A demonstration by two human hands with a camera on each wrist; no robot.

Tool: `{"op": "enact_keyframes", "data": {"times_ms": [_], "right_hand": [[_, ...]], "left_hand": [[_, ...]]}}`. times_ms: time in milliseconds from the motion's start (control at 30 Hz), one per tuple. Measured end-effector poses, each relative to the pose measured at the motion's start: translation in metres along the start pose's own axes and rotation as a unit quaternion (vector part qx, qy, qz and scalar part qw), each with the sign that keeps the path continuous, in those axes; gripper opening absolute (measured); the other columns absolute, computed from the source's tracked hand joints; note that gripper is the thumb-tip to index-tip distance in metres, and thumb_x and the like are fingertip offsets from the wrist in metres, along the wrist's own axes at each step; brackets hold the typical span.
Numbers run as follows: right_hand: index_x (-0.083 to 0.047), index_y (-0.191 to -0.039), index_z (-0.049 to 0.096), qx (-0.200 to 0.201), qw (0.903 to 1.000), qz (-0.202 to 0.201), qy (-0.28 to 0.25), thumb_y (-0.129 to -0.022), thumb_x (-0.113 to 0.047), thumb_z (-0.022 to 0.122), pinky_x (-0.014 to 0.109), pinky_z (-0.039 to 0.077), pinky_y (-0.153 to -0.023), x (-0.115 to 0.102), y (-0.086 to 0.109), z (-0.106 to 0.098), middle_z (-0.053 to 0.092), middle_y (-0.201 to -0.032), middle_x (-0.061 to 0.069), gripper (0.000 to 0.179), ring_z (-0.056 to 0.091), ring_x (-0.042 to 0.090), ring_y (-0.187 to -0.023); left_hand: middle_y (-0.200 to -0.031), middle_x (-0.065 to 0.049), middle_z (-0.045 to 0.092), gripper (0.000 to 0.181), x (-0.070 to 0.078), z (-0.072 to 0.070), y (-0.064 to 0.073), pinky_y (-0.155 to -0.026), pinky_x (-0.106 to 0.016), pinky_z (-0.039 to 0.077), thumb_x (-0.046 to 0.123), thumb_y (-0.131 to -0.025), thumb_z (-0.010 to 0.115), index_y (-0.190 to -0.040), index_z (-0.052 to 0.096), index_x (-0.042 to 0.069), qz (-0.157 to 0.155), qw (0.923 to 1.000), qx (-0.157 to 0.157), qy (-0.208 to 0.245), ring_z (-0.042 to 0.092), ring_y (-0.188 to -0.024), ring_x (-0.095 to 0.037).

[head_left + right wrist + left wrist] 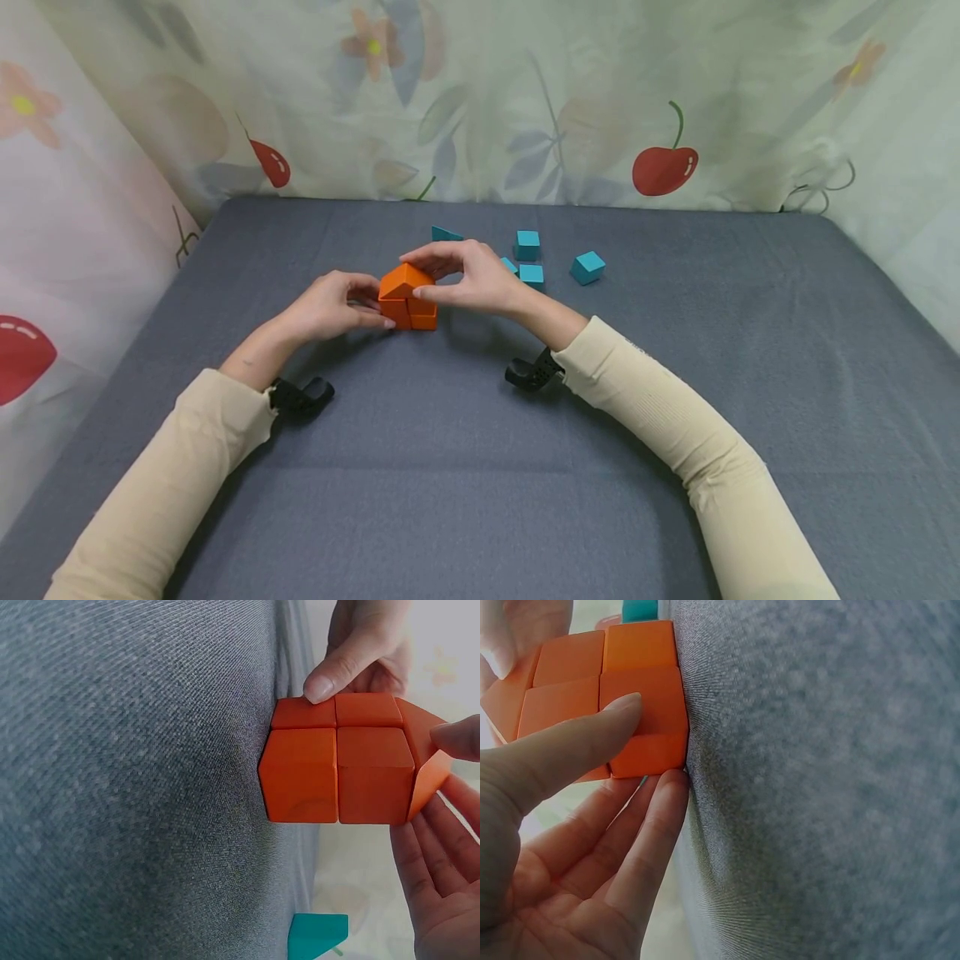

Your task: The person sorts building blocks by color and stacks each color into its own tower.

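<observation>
Orange cubes (394, 313) stand stacked two layers high on the grey cloth, with an orange triangular block (396, 285) on top like a roof. My left hand (330, 307) holds the stack from the left; in the left wrist view its thumb (592, 739) presses a bottom orange cube (649, 694), with the fingers around the side. From the right, my right hand (476, 279) reaches over the top. It pinches the triangular block (424, 735) between thumb and fingers, as the right wrist view shows. The fingers partly cover the roof block in the head view.
Behind the stack lie several teal blocks: a teal triangular piece (446, 234), a teal cube (527, 245), and another teal cube (588, 267) farther right. Grey cloth (465, 500) covers the table. A patterned curtain (480, 100) hangs along the back edge.
</observation>
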State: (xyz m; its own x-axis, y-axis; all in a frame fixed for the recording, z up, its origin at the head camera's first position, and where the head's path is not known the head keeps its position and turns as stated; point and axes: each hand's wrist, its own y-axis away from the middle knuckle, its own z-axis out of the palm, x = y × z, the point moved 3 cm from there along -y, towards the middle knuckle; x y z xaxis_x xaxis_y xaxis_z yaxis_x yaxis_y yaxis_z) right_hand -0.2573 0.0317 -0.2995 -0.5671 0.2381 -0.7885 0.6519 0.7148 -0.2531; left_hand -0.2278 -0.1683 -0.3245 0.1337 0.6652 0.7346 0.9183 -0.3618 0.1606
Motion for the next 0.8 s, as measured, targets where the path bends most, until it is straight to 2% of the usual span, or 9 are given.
{"op": "enact_keyframes", "data": {"times_ms": [333,467,600,800], "right_hand": [[-0.006,-0.126,0.061,0.008,0.9999,0.005,-0.004,-0.089,-0.016,0.068,0.025,0.050,-0.092,0.000,0.003,-0.002,0.066,-0.119,0.008,0.039,0.063,0.014,-0.102],[-0.009,-0.124,0.063,0.024,0.9996,0.014,0.004,-0.091,-0.020,0.065,0.025,0.050,-0.091,0.002,0.007,-0.006,0.067,-0.118,0.005,0.035,0.063,0.011,-0.100],[-0.008,-0.124,0.064,0.038,0.9992,0.011,0.009,-0.092,-0.020,0.063,0.024,0.050,-0.091,0.005,0.011,-0.011,0.066,-0.120,0.009,0.034,0.062,0.012,-0.103],[-0.003,-0.123,0.063,0.063,0.9978,0.000,0.022,-0.093,-0.015,0.062,0.027,0.049,-0.093,0.009,0.019,-0.020,0.064,-0.122,0.013,0.032,0.061,0.017,-0.107]], "left_hand": [[-0.118,-0.019,0.063,0.047,0.006,0.002,0.001,-0.095,-0.044,0.051,0.020,-0.084,0.075,-0.123,0.058,0.000,0.004,0.9992,0.009,-0.039,0.063,-0.108,-0.030],[-0.121,-0.019,0.061,0.056,0.010,0.003,0.002,-0.096,-0.047,0.049,0.026,-0.083,0.076,-0.128,0.054,0.001,-0.007,0.9977,0.028,-0.062,0.060,-0.111,-0.033],[-0.124,-0.018,0.059,0.065,0.014,0.004,0.003,-0.099,-0.049,0.046,0.032,-0.081,0.077,-0.132,0.050,0.003,-0.013,0.9967,0.044,-0.066,0.056,-0.115,-0.034],[-0.132,-0.015,0.053,0.072,0.026,0.003,0.006,-0.105,-0.048,0.040,0.035,-0.079,0.079,-0.136,0.047,0.004,0.012,0.9938,0.096,-0.055,0.051,-0.120,-0.032]]}}
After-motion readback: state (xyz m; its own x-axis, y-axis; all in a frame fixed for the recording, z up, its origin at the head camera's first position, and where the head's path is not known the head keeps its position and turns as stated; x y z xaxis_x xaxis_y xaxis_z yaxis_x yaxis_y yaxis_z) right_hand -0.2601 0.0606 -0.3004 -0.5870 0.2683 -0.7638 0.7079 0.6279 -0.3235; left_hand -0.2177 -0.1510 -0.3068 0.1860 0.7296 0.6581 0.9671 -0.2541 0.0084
